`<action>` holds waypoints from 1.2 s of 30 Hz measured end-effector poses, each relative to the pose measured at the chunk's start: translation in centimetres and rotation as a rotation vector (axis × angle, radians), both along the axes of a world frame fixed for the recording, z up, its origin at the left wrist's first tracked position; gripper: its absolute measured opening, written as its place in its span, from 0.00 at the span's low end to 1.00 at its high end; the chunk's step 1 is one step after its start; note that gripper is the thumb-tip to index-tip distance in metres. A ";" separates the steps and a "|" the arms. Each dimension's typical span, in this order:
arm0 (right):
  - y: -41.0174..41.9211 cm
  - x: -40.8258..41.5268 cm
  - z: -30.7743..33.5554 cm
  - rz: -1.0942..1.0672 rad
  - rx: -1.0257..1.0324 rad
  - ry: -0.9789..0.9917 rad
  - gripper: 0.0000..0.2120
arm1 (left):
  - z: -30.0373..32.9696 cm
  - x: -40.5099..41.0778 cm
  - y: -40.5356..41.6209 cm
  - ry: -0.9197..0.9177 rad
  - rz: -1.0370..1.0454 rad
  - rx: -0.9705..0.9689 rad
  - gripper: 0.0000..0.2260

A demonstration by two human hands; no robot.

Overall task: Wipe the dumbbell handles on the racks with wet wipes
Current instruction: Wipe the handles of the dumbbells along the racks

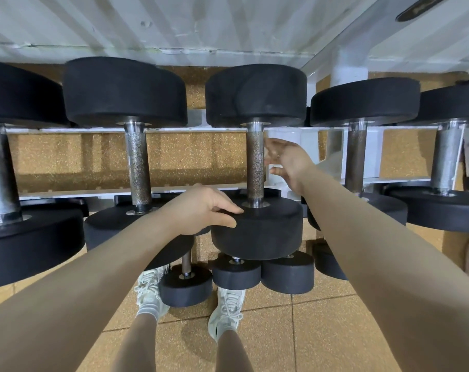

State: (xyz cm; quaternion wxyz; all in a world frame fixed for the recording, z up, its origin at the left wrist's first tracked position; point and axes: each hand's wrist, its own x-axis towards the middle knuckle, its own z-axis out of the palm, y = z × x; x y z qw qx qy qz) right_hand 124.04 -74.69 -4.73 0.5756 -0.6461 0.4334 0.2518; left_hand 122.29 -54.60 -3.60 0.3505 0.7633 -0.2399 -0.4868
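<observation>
Both forearms reach forward from the bottom edge of the view, over pale sneakers (229, 308) and the tiled floor, toward a white rack (75, 130) loaded with black dumbbells. Left hand (201, 210) rests on the near weight head (257, 229) of the middle dumbbell, at the front rail of the rack; its fingers lie straight and close together along the rubber top, pressing rather than curling round anything. Right hand (285, 161) hangs just beside the knurled handle (255, 167) of that same dumbbell, on its right side, fingers spread and loose, thumb below; it is blurred, and I cannot tell whether a wet wipe is in it or whether the fingertips touch the steel. That handle runs straight away from the person, from the front rail to the back rail, between its two heads. So the bar lies to the left of the right hand's fingers and crosswise to them, and the right hand is plainly nearer to it. Wrapping it would likely mean closing leftward round the bar, then sliding along its length
</observation>
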 end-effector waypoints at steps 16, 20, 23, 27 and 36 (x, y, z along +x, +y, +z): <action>-0.4 -0.6 0.4 0.243 -0.514 -0.265 0.13 | -0.1 0.0 -0.1 -0.020 -0.010 -0.010 0.15; 2.8 -1.2 1.6 0.608 -0.791 -0.642 0.12 | -0.2 -0.2 0.0 -0.010 0.015 -0.022 0.15; 3.2 -1.7 1.2 0.815 -0.948 -0.637 0.07 | -0.2 -0.2 0.0 0.006 0.029 -0.035 0.15; 2.0 -2.0 0.2 1.262 -1.100 -0.617 0.18 | -0.2 -0.1 -0.1 0.019 0.033 -0.034 0.15; 0.7 -0.2 1.8 1.023 -0.918 -0.655 0.11 | -0.5 0.0 -0.1 0.009 0.035 -0.030 0.15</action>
